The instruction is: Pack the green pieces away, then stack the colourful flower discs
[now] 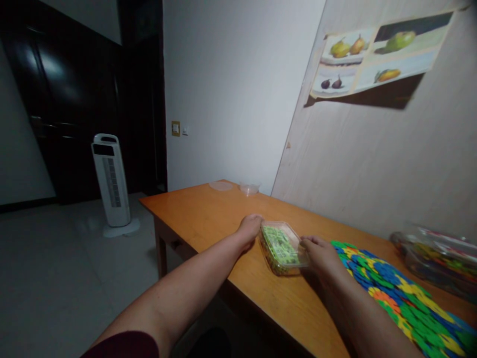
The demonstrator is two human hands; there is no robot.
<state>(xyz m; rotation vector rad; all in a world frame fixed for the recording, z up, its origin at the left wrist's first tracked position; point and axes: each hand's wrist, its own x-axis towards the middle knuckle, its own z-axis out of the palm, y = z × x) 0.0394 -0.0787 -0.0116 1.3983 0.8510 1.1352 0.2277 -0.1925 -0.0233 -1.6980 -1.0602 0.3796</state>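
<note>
A clear plastic food container (274, 266) with a green printed label (279, 244) on top rests on or just over the wooden table; which of the two I cannot tell. Brownish contents show through its side. My left hand (250, 229) grips its far left corner, with the fingertips partly hidden. On the opposite side, my right hand (316, 251) pinches the rim between thumb and fingers. Right of that hand lies a spread of flat plastic pieces (395, 283) in green, blue, yellow and orange.
Toward the far end of the wooden table (194, 214) are a clear round lid (220, 186) and a small clear bowl (249, 189). At the right edge sits a clear plastic box (439, 258) with colourful contents. A white tower heater (114, 184) stands on the floor.
</note>
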